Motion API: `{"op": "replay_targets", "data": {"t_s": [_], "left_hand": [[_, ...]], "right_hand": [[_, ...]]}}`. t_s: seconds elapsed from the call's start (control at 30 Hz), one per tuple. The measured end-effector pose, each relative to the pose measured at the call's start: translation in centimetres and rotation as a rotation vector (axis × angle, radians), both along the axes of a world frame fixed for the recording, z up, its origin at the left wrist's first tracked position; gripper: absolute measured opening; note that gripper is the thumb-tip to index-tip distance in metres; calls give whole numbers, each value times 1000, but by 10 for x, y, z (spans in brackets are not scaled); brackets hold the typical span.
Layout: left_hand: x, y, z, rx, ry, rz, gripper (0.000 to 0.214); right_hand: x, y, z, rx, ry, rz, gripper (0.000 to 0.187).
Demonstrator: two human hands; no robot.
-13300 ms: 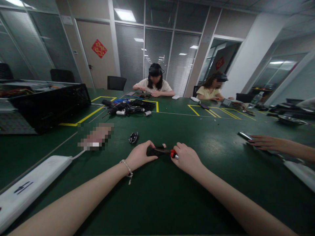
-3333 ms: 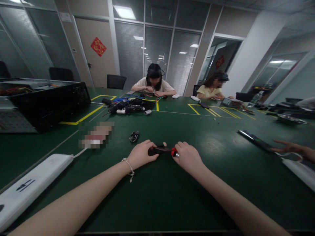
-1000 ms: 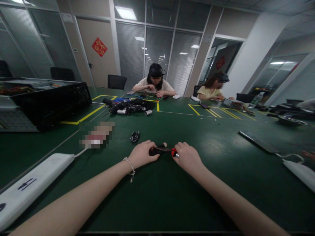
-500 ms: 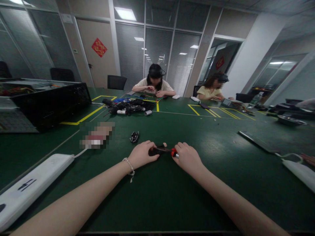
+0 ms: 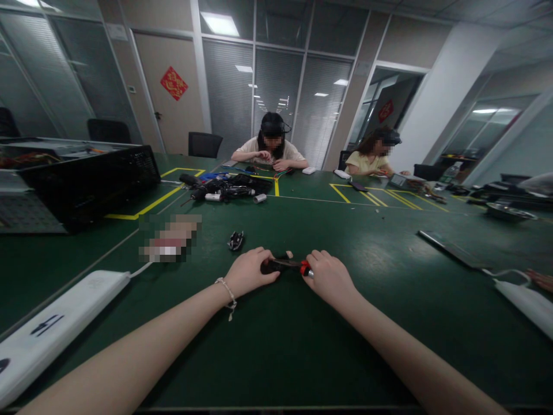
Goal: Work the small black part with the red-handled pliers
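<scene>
My left hand [image 5: 249, 270] is closed around a small dark part [image 5: 279, 265] low over the green table [image 5: 276, 346]. Its fingers hide some of that part. Facing it from the right, my right hand [image 5: 330, 275] grips a red-handled tool [image 5: 305, 268], whose thin dark tip meets the part. Most of the tool is covered by my fingers, so its exact kind cannot be made out. A small pale piece [image 5: 289, 254] lies just beyond the dark part. Farther left on the table is a small black-and-silver component [image 5: 235, 241].
At left are a white power bank [image 5: 64, 328] with a cable and a large black computer case [image 5: 90, 184]. A pile of cables and black parts [image 5: 228, 187] lies farther back. Two people sit across the table. A dark flat device [image 5: 449, 251] is at right.
</scene>
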State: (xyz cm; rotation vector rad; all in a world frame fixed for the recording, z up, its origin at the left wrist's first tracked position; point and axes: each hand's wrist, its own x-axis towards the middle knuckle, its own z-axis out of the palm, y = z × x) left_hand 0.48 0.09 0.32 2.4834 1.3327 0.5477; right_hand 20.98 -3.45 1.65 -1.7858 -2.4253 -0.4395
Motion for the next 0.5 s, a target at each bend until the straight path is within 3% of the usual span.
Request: {"op": "replay_targets", "data": {"t_s": [0.3,0.5], "left_hand": [[2,-2,4,-65,28,30,30],[1,-1,1,-2,10,9,29]], "right_hand": [[0,1,0,12,-1,-4,19],[0,0,0,11,-6,-4,20]]}}
